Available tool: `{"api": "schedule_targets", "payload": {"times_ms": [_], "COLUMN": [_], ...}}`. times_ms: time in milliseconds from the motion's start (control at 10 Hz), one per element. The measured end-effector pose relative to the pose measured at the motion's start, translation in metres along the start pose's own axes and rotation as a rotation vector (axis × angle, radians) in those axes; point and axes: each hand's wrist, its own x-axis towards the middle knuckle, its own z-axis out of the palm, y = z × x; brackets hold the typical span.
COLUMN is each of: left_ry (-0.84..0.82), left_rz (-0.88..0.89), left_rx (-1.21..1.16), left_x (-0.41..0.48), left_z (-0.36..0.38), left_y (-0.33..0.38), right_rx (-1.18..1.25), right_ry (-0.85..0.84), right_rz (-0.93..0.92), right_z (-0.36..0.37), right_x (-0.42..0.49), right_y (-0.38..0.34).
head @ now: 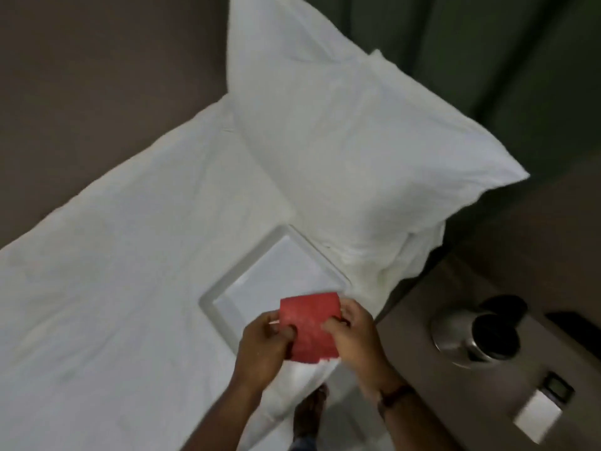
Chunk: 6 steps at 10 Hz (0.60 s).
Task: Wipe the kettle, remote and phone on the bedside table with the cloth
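A red cloth (310,323) is held folded between both hands over the edge of the bed. My left hand (265,345) pinches its left side and my right hand (356,333) grips its right side. A steel kettle (468,333) with a dark lid stands on the bedside table (422,385) to the right, apart from both hands. A dark flat object (572,323) lies at the table's far right edge; it is too blurred to tell whether it is the remote or the phone.
A white tray (227,315) lies on the white bed sheet (130,271) just beyond the cloth. A large white pillow (341,141) leans behind it. A white card and small dark device (546,405) sit on the table's near part. A foot (310,415) shows on the floor below.
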Motion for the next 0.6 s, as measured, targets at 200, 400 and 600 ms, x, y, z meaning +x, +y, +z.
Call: {"api": "schedule_targets", "payload": {"times_ms": [200,400,600], "left_ry": [0.109,0.166,0.352], "left_rz": [-0.24,-0.235,-0.028], "left_rx": [-0.045,0.109,0.32], "left_x": [0.084,0.127,0.113], "left_z": [-0.027,-0.011,-0.004], "left_y": [-0.022,-0.058,-0.058], "right_rx": [-0.418,-0.753,-0.749], "right_ry": [-0.134,0.03,0.173], "right_rz": [-0.112,-0.202,-0.267], "right_z": [0.09,0.122,0.11], "right_x": [0.066,0.101,0.083], "right_y": [-0.075,-0.054,-0.063]}}
